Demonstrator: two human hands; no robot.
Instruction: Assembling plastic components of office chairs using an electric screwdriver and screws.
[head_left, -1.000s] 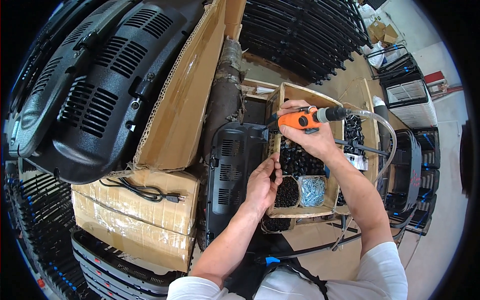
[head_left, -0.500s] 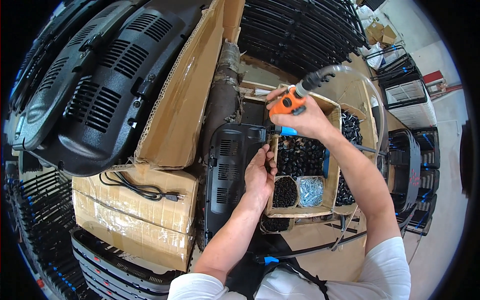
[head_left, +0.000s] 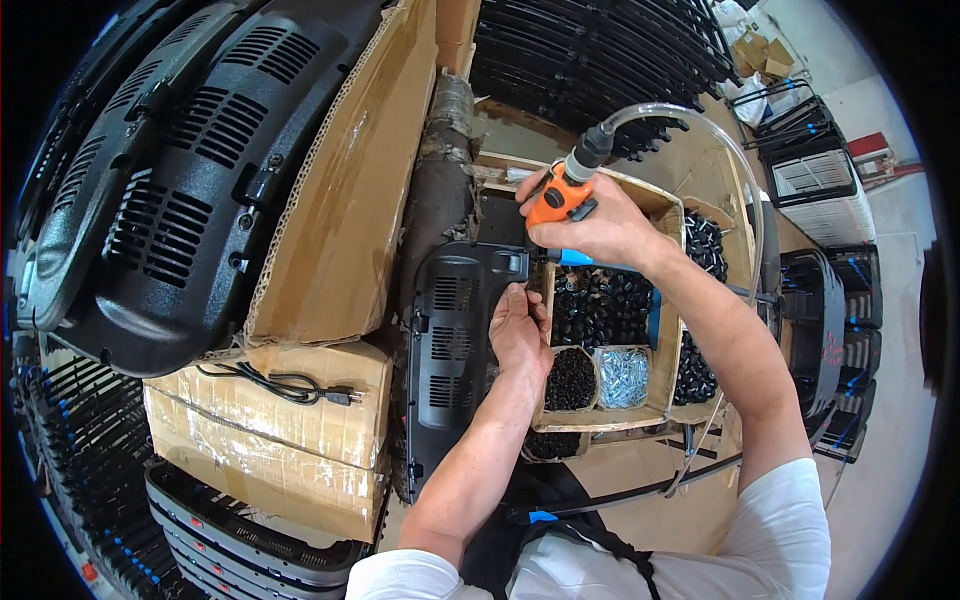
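My right hand [head_left: 605,225] is wrapped around an orange power screwdriver [head_left: 552,205], which has a clear hose [head_left: 690,115] running from its back end. The driver's tip end lies hidden behind its body and my fingers, close to the far end of a black vented plastic cover [head_left: 448,395]. That cover lies lengthwise on a worn padded support [head_left: 443,190]. At its right edge my left hand [head_left: 520,335] is closed, thumb and fingertips against the edge. Whether a small part sits between those fingers I cannot make out.
Right of the cover stands a divided cardboard box [head_left: 663,390] with black plastic parts [head_left: 600,310], small black pieces [head_left: 570,380] and silver screws [head_left: 622,378]. Larger vented covers [head_left: 190,200] lean behind cardboard at left. A carton [head_left: 260,430] bears a coiled cord [head_left: 290,385].
My right hand and the screwdriver have moved slightly left, and the driver stands more upright. My left hand has shifted a little nearer the far end of the cover, its fingers more tightly curled.
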